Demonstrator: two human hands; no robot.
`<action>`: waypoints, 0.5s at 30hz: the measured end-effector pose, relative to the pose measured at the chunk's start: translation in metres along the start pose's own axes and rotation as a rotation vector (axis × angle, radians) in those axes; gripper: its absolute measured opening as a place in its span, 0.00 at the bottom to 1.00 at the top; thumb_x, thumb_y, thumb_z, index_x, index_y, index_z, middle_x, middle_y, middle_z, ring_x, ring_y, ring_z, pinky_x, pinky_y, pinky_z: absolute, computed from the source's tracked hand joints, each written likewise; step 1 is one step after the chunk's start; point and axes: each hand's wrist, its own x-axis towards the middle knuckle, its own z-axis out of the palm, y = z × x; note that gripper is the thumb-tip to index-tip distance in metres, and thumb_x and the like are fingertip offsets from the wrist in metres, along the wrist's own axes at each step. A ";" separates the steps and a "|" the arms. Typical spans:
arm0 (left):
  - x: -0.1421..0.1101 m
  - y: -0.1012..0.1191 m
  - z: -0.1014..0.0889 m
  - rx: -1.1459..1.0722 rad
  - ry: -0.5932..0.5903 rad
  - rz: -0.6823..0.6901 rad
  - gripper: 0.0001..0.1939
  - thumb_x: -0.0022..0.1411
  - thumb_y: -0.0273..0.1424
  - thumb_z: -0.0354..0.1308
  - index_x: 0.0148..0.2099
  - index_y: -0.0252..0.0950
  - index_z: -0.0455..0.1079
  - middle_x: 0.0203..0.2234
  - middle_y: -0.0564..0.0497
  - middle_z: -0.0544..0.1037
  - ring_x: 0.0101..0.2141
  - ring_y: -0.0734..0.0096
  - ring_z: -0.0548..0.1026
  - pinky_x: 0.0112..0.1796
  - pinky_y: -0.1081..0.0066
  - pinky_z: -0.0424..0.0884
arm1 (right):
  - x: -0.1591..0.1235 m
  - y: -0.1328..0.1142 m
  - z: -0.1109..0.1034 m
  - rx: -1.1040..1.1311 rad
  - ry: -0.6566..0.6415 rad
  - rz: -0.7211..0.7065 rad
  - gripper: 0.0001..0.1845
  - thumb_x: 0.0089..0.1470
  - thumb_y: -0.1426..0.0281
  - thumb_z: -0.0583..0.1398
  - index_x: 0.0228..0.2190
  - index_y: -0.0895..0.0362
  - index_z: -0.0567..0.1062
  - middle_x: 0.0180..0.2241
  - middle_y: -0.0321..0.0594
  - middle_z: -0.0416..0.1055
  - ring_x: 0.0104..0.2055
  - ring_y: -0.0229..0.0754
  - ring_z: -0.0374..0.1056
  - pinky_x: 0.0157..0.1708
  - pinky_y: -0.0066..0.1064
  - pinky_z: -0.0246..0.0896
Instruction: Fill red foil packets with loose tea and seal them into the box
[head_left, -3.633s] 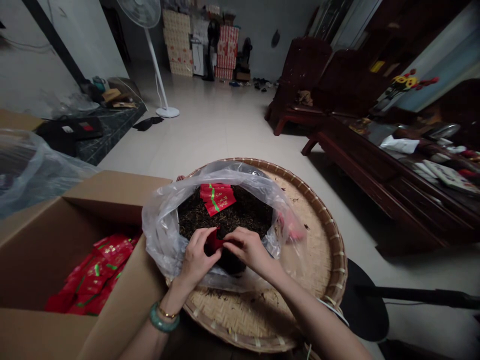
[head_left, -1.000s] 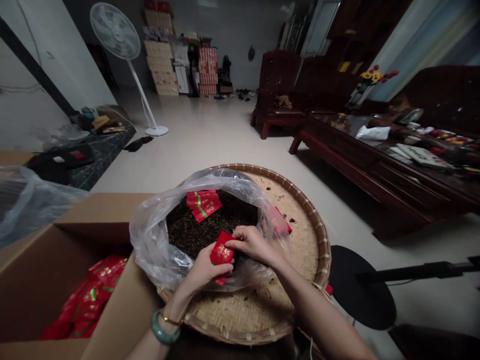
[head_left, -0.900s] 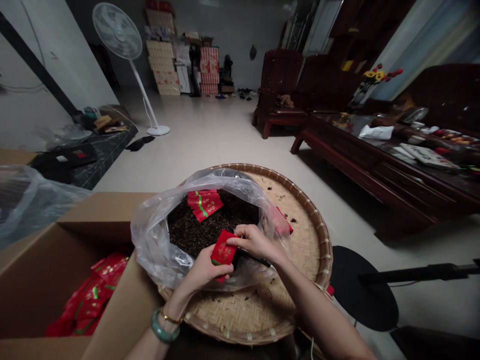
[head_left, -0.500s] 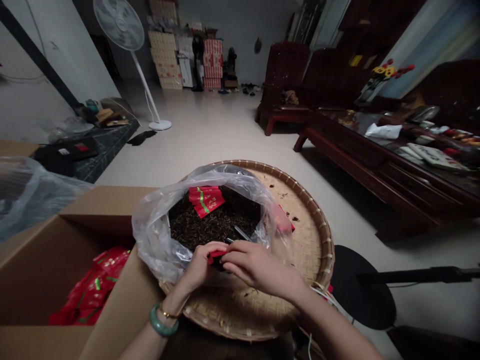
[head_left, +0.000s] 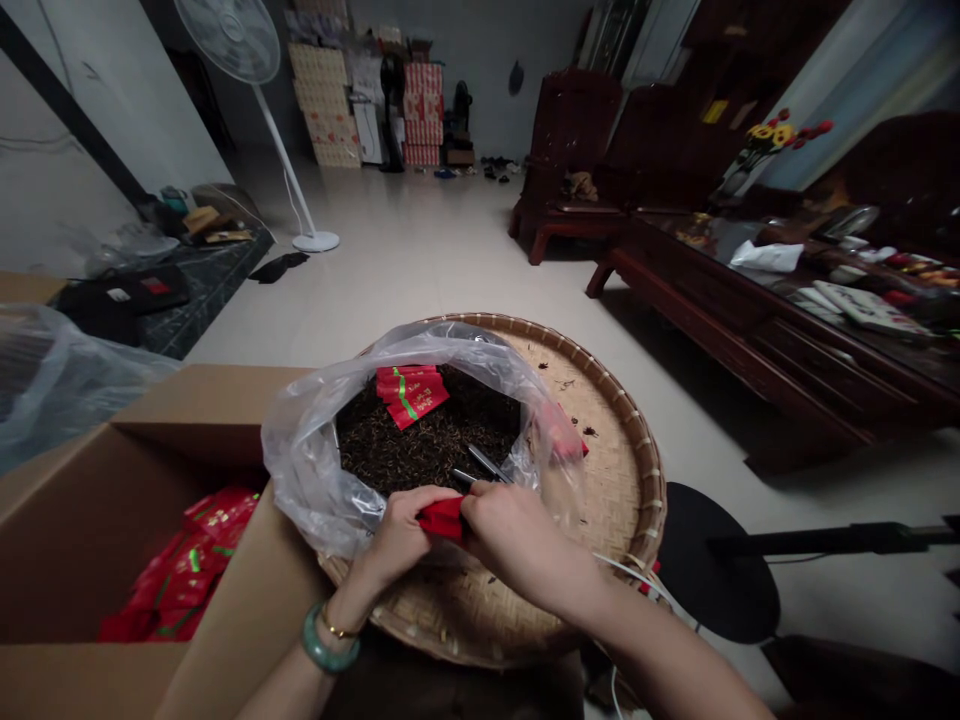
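Both hands hold one small red tea packet (head_left: 442, 518) low over the near rim of an open plastic bag (head_left: 296, 440). My left hand (head_left: 401, 530) is closed on the packet's left side. My right hand (head_left: 517, 535) grips its right end, fingers curled and partly hidden. Two metal tips, apparently of tongs (head_left: 487, 462), point out beyond my right hand; whether it holds them too I cannot tell. Dark loose tea leaves (head_left: 420, 455) fill the bag. Several red packets with green stripes (head_left: 412, 395) lie on the tea at the back.
The bag stands on a round woven bamboo tray (head_left: 622, 470) with scattered leaf bits. To the left is an open cardboard box (head_left: 232, 580) with several red packets (head_left: 187, 565) inside. More red (head_left: 564, 435) shows by the bag's right side. A black round stand base (head_left: 720, 570) sits at right.
The packet, earlier held face up with its gold print showing, is now tipped and gripped from both sides. My right hand has turned and moved nearer, and the metal tips have come into sight.
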 end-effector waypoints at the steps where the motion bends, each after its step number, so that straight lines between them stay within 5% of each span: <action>1: 0.000 0.000 0.000 0.015 0.002 -0.012 0.14 0.47 0.22 0.57 0.38 0.36 0.77 0.29 0.52 0.81 0.29 0.69 0.76 0.33 0.73 0.71 | 0.004 0.000 0.000 -0.021 -0.008 0.021 0.10 0.53 0.77 0.56 0.33 0.62 0.77 0.31 0.48 0.74 0.32 0.45 0.72 0.27 0.29 0.56; 8: 0.001 -0.002 0.003 0.155 0.036 -0.033 0.23 0.43 0.25 0.63 0.46 0.39 0.73 0.37 0.51 0.80 0.35 0.66 0.76 0.38 0.70 0.71 | 0.017 0.012 0.001 0.030 0.054 0.024 0.08 0.52 0.76 0.57 0.31 0.58 0.77 0.31 0.42 0.74 0.31 0.42 0.71 0.26 0.27 0.53; 15: 0.009 -0.014 0.007 0.009 0.174 -0.015 0.14 0.45 0.30 0.65 0.38 0.36 0.76 0.33 0.48 0.80 0.35 0.64 0.76 0.38 0.68 0.72 | 0.020 0.021 -0.001 0.166 0.155 -0.023 0.08 0.56 0.72 0.57 0.32 0.56 0.78 0.31 0.39 0.74 0.34 0.39 0.70 0.30 0.26 0.55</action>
